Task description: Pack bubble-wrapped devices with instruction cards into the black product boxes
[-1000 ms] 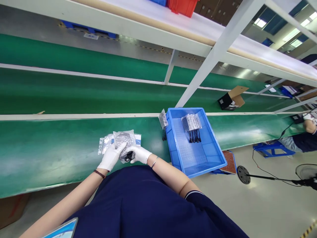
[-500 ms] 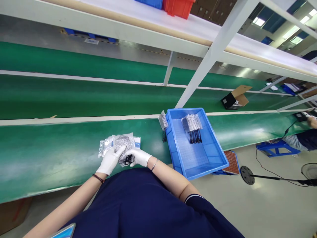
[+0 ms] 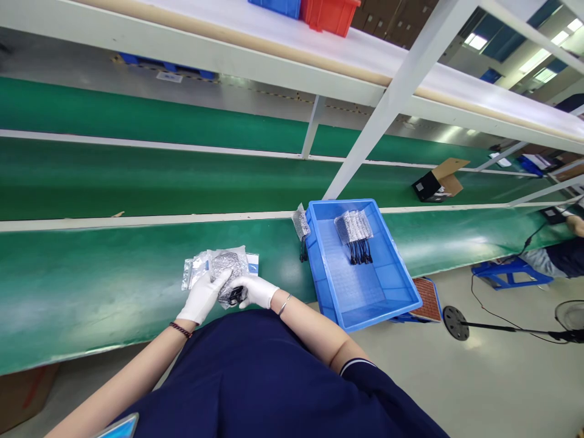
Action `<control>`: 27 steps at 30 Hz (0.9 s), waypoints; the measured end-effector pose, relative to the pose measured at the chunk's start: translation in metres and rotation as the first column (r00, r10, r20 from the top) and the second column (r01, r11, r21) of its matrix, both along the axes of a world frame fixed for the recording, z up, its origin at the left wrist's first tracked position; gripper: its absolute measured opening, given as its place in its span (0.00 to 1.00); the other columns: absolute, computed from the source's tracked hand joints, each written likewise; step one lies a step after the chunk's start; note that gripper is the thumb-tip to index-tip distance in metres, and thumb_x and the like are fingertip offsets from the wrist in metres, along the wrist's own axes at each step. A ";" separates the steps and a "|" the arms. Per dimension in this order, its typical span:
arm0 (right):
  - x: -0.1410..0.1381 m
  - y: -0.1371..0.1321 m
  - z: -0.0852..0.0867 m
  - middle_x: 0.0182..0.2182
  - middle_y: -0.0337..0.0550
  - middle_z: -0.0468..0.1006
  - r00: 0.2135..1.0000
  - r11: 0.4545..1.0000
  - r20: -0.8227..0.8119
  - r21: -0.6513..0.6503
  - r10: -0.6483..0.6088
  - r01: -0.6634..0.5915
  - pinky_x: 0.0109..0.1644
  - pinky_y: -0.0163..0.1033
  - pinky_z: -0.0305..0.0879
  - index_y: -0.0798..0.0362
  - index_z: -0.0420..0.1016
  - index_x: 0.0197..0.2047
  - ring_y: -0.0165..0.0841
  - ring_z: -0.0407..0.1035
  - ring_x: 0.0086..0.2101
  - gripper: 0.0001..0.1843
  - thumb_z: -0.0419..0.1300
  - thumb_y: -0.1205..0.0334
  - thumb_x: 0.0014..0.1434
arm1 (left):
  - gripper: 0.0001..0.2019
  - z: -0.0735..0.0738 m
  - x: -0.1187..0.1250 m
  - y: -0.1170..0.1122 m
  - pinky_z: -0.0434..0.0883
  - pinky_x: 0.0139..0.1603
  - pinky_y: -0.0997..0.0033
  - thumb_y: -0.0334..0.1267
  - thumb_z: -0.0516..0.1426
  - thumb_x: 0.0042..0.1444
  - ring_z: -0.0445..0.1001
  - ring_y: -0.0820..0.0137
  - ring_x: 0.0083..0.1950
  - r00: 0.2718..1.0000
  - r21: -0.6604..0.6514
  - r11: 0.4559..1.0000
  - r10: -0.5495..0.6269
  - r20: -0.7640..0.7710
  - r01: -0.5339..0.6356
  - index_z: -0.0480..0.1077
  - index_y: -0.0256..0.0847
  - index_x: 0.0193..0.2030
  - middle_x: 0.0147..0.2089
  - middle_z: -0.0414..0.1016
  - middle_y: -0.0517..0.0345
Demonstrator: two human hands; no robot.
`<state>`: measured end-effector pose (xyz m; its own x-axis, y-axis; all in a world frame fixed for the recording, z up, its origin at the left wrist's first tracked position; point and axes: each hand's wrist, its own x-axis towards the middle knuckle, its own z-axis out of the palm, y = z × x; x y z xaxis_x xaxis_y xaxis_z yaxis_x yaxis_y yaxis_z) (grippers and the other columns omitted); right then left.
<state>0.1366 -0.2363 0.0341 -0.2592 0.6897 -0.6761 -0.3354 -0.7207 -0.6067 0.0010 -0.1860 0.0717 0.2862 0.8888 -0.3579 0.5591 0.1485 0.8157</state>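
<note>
My left hand point(image 3: 204, 296), in a white glove, is closed on the left side of a clear bubble-wrap bag point(image 3: 227, 263). From the other side my right hand point(image 3: 256, 291), gloved too, grips the bag's lower right part. A dark cable end point(image 3: 235, 296) shows at the bag's lower end, between the hands. Beneath lie flat clear plastic bags point(image 3: 188, 275) and a white and blue packet point(image 3: 253, 263), partly covered. To the right, a blue bin point(image 3: 360, 298) holds several bubble-wrapped pieces point(image 3: 353, 226) with black cables. A single wrapped piece point(image 3: 300, 222) leans at the bin's left edge.
The green work surface point(image 3: 114, 280) runs along a green belt point(image 3: 205, 182) carrying an open carton point(image 3: 440, 180). A white post point(image 3: 365, 143) rises behind the bin to a shelf point(image 3: 255, 45). A co-worker's arm point(image 3: 575, 225) shows at far right, near a blue stool point(image 3: 511, 274).
The open carton and a small scrap on the belt have shifted slightly right. My hands and the bubble-wrap bag have hardly moved.
</note>
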 end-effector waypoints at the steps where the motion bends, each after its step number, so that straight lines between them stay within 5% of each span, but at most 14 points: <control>1: 0.000 0.000 -0.001 0.27 0.39 0.73 1.000 1.000 0.001 -0.002 0.002 -0.002 0.24 0.31 0.65 0.53 0.72 0.32 0.30 0.67 0.24 0.06 0.60 0.62 0.49 | 0.30 0.000 0.000 0.000 0.68 0.62 0.57 0.57 0.54 0.49 0.72 0.53 0.59 1.000 -0.001 1.000 0.001 -0.004 -0.001 0.72 0.36 0.50 0.53 0.77 0.46; 11: -0.003 -0.002 -0.001 0.26 0.40 0.73 1.000 0.999 0.019 -0.043 -0.008 0.009 0.29 0.39 0.71 0.53 0.72 0.31 0.32 0.68 0.26 0.05 0.61 0.63 0.49 | 0.30 -0.004 -0.005 -0.003 0.66 0.63 0.57 0.57 0.55 0.51 0.72 0.53 0.58 1.000 0.004 1.000 -0.009 0.000 0.009 0.70 0.35 0.53 0.55 0.76 0.44; 19: 0.000 -0.006 -0.003 0.26 0.39 0.72 0.997 0.997 0.022 -0.042 -0.070 0.071 0.26 0.33 0.65 0.55 0.72 0.30 0.30 0.65 0.25 0.07 0.62 0.64 0.45 | 0.27 -0.010 -0.002 -0.004 0.64 0.65 0.54 0.54 0.55 0.54 0.72 0.51 0.59 0.999 0.027 0.999 -0.018 0.050 0.017 0.71 0.33 0.51 0.54 0.76 0.44; 27: 0.003 -0.013 0.002 0.41 0.51 0.78 0.991 0.997 -0.126 0.059 0.049 -0.042 0.31 0.40 0.68 0.49 0.73 0.38 0.40 0.73 0.37 0.25 0.59 0.44 0.37 | 0.22 -0.009 -0.004 -0.011 0.70 0.59 0.60 0.49 0.58 0.53 0.76 0.57 0.54 0.962 -0.021 1.000 0.029 0.271 -0.024 0.74 0.37 0.50 0.52 0.78 0.46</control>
